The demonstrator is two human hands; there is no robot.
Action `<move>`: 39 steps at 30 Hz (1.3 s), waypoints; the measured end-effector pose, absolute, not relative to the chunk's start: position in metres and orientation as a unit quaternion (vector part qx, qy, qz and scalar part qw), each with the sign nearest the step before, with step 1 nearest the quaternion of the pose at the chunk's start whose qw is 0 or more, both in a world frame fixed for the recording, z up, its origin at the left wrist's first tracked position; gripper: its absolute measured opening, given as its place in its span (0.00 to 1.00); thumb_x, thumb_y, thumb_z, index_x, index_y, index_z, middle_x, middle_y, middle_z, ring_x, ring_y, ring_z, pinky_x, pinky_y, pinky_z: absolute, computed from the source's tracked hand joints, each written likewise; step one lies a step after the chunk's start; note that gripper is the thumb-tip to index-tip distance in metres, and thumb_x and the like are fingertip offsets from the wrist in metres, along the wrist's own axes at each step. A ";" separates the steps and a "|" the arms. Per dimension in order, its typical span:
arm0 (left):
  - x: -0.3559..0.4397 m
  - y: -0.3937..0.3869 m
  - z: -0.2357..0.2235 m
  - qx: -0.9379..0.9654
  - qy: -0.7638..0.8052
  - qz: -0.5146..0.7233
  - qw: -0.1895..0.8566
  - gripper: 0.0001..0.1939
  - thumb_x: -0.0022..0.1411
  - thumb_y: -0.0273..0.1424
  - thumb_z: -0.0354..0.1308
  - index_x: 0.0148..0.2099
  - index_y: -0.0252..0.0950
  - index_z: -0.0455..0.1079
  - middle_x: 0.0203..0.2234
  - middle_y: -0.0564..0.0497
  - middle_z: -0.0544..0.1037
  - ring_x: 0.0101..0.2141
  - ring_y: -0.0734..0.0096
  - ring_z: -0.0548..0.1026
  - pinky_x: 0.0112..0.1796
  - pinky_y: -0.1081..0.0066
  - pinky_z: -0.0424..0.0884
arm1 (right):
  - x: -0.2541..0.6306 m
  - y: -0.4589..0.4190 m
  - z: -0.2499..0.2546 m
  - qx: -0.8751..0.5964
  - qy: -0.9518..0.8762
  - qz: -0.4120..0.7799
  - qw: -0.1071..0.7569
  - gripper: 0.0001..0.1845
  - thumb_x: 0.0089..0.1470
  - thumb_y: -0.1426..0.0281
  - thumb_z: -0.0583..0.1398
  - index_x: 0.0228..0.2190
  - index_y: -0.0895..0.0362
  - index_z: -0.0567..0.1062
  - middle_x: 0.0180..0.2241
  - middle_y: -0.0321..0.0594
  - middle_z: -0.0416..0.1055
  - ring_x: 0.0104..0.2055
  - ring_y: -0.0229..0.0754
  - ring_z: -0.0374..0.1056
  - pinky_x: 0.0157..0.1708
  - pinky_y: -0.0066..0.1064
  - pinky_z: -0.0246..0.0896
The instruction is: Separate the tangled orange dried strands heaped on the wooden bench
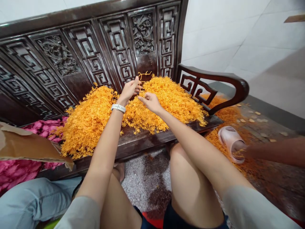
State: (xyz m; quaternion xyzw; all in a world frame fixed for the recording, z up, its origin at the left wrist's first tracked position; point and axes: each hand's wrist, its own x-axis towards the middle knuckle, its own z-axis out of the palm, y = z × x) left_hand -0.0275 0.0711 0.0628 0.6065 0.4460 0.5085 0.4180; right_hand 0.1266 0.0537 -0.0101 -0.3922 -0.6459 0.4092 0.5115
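A large heap of dried orange fungus-like strands point(92, 124) covers the seat of a dark carved wooden bench point(133, 146), piled against its backrest. My left hand point(130, 90), with a white wristwatch point(118, 108) above it, is raised over the middle of the heap. It seems to grip a small forked orange sprig point(144, 75) that rises beyond its fingertips. My right hand point(151, 102) hovers just beside it above the heap, its fingertips close together and pointing at my left hand. Whether they pinch a thin strand is hard to see.
Another person's forearm point(271, 151) reaches in from the right, near a pink slide sandal point(231, 143). More orange strands point(228, 136) lie on the floor past the bench's curved armrest point(214, 78). A torn cardboard sheet point(23, 143) rests on a pink blanket point(14, 175) at left.
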 end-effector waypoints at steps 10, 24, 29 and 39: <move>-0.046 0.070 0.047 0.691 0.400 0.430 0.422 0.15 0.60 0.40 0.78 0.41 0.35 0.83 0.32 0.48 0.82 0.31 0.75 0.79 0.34 0.76 0.75 | 0.139 0.045 0.002 -0.418 -0.601 0.438 0.522 0.26 0.62 0.60 0.72 0.28 0.51 0.62 0.21 0.33 0.67 0.23 0.36 0.60 0.26 0.32 0.56; -0.033 0.068 0.052 0.572 0.446 0.473 0.501 0.11 0.76 0.24 0.58 0.37 0.36 0.71 0.26 0.53 0.79 0.25 0.79 0.79 0.30 0.78 0.73 | 0.140 0.048 0.010 -0.427 -0.535 0.457 0.568 0.20 0.60 0.70 0.72 0.37 0.51 0.64 0.25 0.28 0.64 0.25 0.35 0.60 0.25 0.30 0.60; -0.032 0.074 0.048 0.534 0.452 0.494 0.517 0.08 0.74 0.21 0.57 0.41 0.37 0.72 0.25 0.54 0.80 0.25 0.77 0.79 0.32 0.74 0.77 | 0.136 0.046 0.010 -0.410 -0.597 0.441 0.530 0.11 0.63 0.71 0.69 0.35 0.54 0.71 0.25 0.33 0.67 0.26 0.36 0.62 0.26 0.30 0.61; -0.029 0.073 0.037 0.580 0.454 0.427 0.525 0.08 0.73 0.26 0.63 0.37 0.36 0.73 0.28 0.50 0.81 0.25 0.75 0.81 0.35 0.71 0.79 | 0.145 0.058 -0.007 -0.405 -0.620 0.422 0.523 0.15 0.63 0.67 0.69 0.45 0.52 0.69 0.25 0.29 0.64 0.26 0.38 0.63 0.30 0.34 0.61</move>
